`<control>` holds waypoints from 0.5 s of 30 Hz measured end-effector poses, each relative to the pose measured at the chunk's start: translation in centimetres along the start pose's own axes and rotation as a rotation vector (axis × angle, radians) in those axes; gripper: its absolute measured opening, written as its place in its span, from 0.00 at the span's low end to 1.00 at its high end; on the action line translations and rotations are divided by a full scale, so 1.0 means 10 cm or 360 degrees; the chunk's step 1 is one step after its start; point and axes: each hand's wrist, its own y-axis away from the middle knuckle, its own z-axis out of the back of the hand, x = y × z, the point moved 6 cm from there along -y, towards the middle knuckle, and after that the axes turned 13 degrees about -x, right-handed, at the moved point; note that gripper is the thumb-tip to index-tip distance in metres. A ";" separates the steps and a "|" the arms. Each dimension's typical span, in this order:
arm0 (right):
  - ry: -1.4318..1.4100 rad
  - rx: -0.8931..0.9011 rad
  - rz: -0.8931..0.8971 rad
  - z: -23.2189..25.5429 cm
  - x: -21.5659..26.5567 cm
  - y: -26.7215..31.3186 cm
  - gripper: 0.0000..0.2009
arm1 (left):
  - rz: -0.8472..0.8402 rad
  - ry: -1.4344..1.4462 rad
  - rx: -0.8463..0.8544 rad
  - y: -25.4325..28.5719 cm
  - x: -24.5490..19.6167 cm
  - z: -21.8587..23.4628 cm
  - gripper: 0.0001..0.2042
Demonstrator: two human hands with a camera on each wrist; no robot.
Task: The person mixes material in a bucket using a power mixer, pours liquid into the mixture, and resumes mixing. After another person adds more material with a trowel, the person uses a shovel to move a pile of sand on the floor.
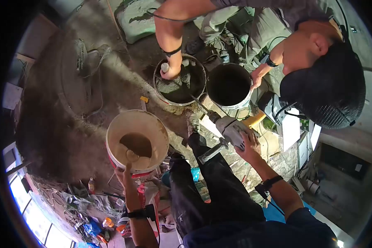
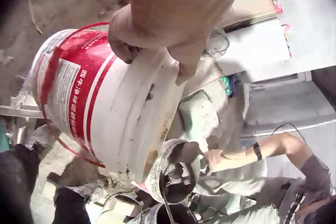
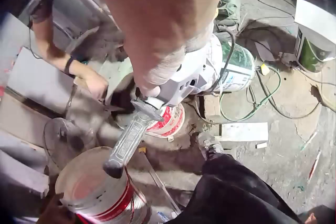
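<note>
A white bucket with a red label band [image 2: 79,98] tilts in my left hand [image 1: 126,177], whose fingers and thumb grip its rim. Pale brown contents show low inside the bucket in the head view. My right hand [image 1: 248,146] holds the grey body of a power drill [image 1: 231,128] with a side handle [image 3: 126,142]. The drill's rod [image 1: 199,104] points toward a bucket of grey mortar [image 1: 156,84]. Over that mortar, another person's hand [image 1: 171,72] grips a light-coloured handle; the part below is hidden.
Beside the mortar bucket stands a dark-filled bucket [image 1: 250,97], its rim held by the other person's second hand [image 1: 258,76]. That person's capped head [image 1: 322,78] leans in at the right. A pale sack [image 1: 138,25] lies behind. Cables [image 3: 257,103] and litter cover the floor.
</note>
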 end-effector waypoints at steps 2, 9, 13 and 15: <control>0.0006 0.0050 -0.0069 0.03 0.02 -0.02 0.37 | 0.0038 -0.0011 0.0019 0.03 -0.02 -0.01 0.28; -0.0008 0.0058 -0.0052 -0.03 -0.03 0.03 0.37 | -0.0046 -0.0122 -0.0037 -0.06 0.04 -0.05 0.26; -0.0012 0.0111 -0.0076 -0.02 -0.03 0.02 0.38 | -0.0093 -0.0002 0.0008 0.01 -0.05 -0.12 0.27; -0.0014 0.0076 -0.0048 -0.02 -0.01 0.01 0.38 | -0.0101 -0.0014 0.0001 0.01 -0.09 -0.14 0.27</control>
